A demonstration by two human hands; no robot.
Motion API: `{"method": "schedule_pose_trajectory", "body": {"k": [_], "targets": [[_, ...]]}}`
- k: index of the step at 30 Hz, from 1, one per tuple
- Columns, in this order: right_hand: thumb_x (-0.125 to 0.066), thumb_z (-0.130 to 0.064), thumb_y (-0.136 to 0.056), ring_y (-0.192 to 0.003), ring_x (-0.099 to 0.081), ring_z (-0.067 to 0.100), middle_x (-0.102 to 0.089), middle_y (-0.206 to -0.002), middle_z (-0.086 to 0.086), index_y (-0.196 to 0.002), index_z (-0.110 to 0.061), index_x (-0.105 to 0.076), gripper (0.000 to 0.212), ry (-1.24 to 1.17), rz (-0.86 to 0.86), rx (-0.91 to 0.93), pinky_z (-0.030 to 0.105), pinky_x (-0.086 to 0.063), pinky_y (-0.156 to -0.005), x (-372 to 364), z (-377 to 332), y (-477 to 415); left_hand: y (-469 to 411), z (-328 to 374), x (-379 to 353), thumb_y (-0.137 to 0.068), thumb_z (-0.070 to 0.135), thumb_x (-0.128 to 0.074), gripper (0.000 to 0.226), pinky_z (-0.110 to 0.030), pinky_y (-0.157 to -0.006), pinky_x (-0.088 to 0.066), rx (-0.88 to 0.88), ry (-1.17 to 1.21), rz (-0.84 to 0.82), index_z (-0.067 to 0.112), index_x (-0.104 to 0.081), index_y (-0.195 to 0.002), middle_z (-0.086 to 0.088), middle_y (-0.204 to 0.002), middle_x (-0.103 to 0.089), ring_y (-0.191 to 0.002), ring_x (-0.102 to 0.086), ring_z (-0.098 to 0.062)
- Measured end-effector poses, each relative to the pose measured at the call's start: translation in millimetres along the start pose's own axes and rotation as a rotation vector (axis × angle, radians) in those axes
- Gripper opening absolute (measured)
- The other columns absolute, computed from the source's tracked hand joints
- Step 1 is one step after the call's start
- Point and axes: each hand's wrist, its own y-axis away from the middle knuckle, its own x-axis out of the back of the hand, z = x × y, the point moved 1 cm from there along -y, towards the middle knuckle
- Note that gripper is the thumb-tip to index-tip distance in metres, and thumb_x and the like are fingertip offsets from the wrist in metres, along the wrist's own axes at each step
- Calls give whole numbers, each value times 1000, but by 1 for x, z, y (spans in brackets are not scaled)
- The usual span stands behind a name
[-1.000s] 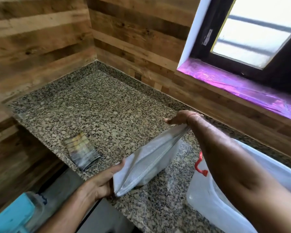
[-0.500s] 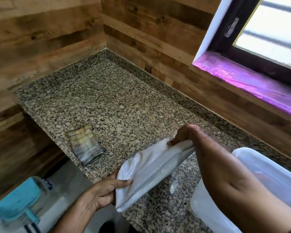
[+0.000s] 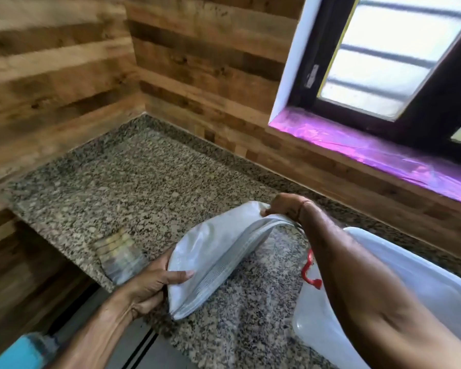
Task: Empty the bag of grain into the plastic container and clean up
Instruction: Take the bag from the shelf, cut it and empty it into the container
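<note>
Bag [image 3: 218, 251] pinched, L fingers [image 3: 180, 275] to R fingers [image 3: 267, 210].

— Surfaces?
— Speckled granite countertop [image 3: 144, 177], running into a corner of wood-plank walls [image 3: 64, 62].
— Items on it?
— One folded, striped packet [image 3: 119, 255], blurred, lying flat near the front edge.
— Elsewhere?
— Frosted, barred window [image 3: 378, 62] at right over a glossy purple sill [image 3: 370, 150]; a blue object [image 3: 19, 354] low left, below the counter.
</note>
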Motion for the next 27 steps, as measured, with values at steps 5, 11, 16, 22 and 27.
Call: {"method": "schedule_pose_trajectory", "body": {"k": [5,11,16,22,27], "targets": [[-76,-32,-88,-69,-53,16,-61,-70,-2,-70,-12,-69,28,-213,321,151,31,-44,-70,58,8,76,-1,63,-34,-78,-8,-77,78,-35,-80,-62,-125,-37,-82,19,-49,-145,-13,-129,-70,-114,-70,-29],[-76,-27,-88,-67,-51,19,-62,-74,6,-73,-11,-69,23,-445,607,154,33,-41,-65,115,67,169,-2,115,-121,-106,43,-31,53,-36,-74,-63,-163,123,-289,8,-59,-136,-18,-129,-69,-106,-74,-28],[-75,-14,-86,-64,-54,14,-64,-71,4,-92,9,-74,23,-683,725,244,28,-44,-61,130,142,229,-28,106,-197,-106,45,-29,56,-39,-76,-63,-217,184,-376,10,-51,-144,-17,-129,-69,-110,-72,-29],[-67,-5,-93,-57,-55,5,-65,-64,-6,-81,1,-71,14,-840,846,298,23,-44,-58,117,221,246,-67,63,-267,-108,34,-34,47,-39,-79,-62,-249,232,-344,12,-48,-147,-21,-142,-59,-112,-70,-30],[-61,4,-95,-58,-61,-2,-71,-68,-13,-97,-11,-72,19,-1005,922,401,19,-48,-60,94,266,244,-77,19,-303,-108,10,-36,47,-37,-76,-63,-325,156,-296,27,-37,-151,-15,-138,-62,-103,-72,-24]]}}
